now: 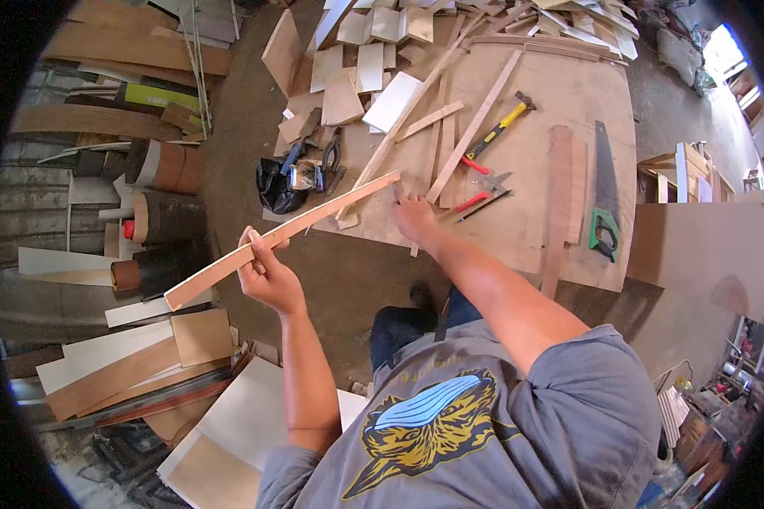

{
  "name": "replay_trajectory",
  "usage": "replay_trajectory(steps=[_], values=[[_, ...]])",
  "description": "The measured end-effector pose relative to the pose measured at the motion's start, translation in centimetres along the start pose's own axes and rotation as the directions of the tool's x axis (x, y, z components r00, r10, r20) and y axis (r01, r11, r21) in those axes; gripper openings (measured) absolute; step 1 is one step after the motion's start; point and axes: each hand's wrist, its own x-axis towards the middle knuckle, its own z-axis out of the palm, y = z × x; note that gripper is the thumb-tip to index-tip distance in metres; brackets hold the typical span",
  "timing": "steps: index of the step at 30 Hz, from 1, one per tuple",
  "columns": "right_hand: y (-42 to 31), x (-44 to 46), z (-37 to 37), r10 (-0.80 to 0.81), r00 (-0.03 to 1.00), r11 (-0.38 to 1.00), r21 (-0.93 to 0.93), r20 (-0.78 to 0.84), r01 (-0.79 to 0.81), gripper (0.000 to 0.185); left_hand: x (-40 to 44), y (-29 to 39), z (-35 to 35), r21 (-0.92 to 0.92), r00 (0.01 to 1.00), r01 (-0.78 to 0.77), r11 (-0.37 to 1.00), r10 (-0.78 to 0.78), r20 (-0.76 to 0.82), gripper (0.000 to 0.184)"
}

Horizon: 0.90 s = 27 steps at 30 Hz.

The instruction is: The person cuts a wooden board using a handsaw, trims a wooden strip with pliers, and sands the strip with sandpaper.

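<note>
While the left hand pinches a narrow wooden strip between thumb and fingers, the strip slants from left of centre up to the middle of the frame, in front of the surface. Right hand is at the strip's upper end, over the surface's near edge, fingers partly bent; can't tell whether it grips the strip or just touches it.

On the surface, right of that hand: red-handled cutters, handles spread, with a thin black stick just below. Hammer, yellow and black handle, lies above them. Handsaw, green handle down, at right of the surface; flat brown boards beside it. Black bag and clear tape roll at the surface's left corner. Loose pile of wood offcuts at top centre. More panels at lower left.
</note>
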Motion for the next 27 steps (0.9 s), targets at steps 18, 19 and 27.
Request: replay_trajectory(steps=[18, 19, 27], values=[[-12.5, -7.2, -16.2, 0.498, 0.77, 0.67, 0.741, -0.398, -0.05, 0.023, 10.9, 1.3, -0.2, -0.74, 0.984, -0.035, 0.672, 0.151, 0.09, 0.079], [-14.5, -6.9, -17.5, 0.476, 0.752, 0.682, 0.732, -0.456, 0.012, 0.024, 11.2, 1.1, -0.2, -0.787, 0.973, 0.011, 0.617, 0.174, 0.15, 0.079], [-23.3, -4.9, -22.1, 0.363, 0.647, 0.702, 0.653, -0.67, 0.283, 0.027, 10.4, 3.4, 0.3, -0.837, 0.892, 0.23, 0.497, 0.235, 0.385, 0.082]])
